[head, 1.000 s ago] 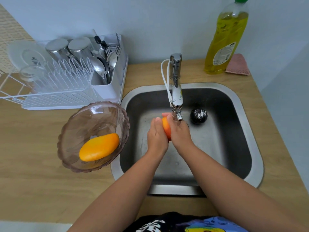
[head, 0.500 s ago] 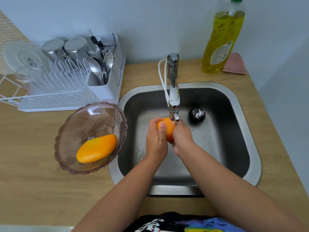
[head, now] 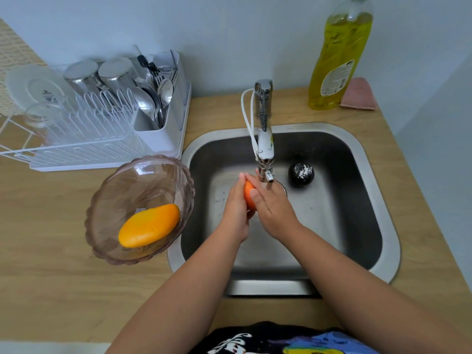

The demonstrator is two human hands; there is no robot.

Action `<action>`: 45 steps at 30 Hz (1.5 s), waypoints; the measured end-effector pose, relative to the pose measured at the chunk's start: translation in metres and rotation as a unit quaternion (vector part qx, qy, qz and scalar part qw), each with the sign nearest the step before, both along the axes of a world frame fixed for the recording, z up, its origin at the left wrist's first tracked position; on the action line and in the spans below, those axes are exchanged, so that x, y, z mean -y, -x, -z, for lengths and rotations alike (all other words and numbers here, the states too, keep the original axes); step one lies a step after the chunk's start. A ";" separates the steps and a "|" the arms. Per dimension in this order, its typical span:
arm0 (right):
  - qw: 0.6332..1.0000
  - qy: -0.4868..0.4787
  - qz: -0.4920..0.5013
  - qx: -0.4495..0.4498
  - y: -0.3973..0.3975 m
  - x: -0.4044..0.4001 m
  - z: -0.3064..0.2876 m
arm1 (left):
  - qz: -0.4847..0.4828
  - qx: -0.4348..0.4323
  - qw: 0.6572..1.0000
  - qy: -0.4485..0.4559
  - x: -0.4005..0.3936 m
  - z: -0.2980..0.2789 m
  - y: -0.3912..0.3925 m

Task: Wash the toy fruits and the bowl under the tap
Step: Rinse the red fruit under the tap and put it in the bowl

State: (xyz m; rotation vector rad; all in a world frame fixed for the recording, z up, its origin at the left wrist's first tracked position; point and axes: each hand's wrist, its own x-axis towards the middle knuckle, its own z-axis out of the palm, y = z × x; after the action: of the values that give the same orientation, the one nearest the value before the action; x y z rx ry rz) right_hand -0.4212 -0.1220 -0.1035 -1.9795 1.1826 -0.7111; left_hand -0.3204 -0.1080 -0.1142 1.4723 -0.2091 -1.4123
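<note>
An orange toy fruit (head: pixel 248 194) is clasped between my left hand (head: pixel 236 210) and my right hand (head: pixel 273 209) just under the tap's spout (head: pixel 267 172), above the steel sink (head: pixel 378 175). Both palms wrap it, so only a narrow orange strip shows. A yellow-orange toy mango (head: pixel 149 225) lies in the clear brownish bowl (head: pixel 122 185), which sits on the wooden counter with its right rim over the sink's left edge. A black round toy fruit (head: pixel 301 174) with white specks rests in the sink to the right of the spout.
A white dish rack (head: pixel 84 139) with steel cups, cutlery and a plate stands at the back left. A yellow dish-soap bottle (head: pixel 337 54) and a pink sponge (head: pixel 357 97) sit at the back right corner. The wall is close on the right.
My hands have turned around the orange fruit: half a second ago its top showed between them, now they press closer and cover most of it. They stay under the spout.
</note>
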 end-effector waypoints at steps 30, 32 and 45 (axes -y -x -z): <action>0.973 -0.212 0.056 0.067 -0.015 -0.010 0.001 | -0.122 0.071 0.990 0.032 0.004 0.008 -0.001; 0.985 -0.160 0.036 0.052 -0.013 -0.015 0.004 | -0.104 0.013 0.994 0.016 0.004 0.007 -0.003; 0.788 -0.447 0.256 0.336 -0.024 0.015 -0.026 | 0.001 0.334 0.921 0.199 -0.022 0.006 0.013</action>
State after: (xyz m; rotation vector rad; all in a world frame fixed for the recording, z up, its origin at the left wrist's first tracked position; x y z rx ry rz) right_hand -0.3971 -0.1368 -0.0775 -0.5216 1.2457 -0.8032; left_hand -0.3337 -0.0861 -0.1201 1.5456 -0.8704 -0.7524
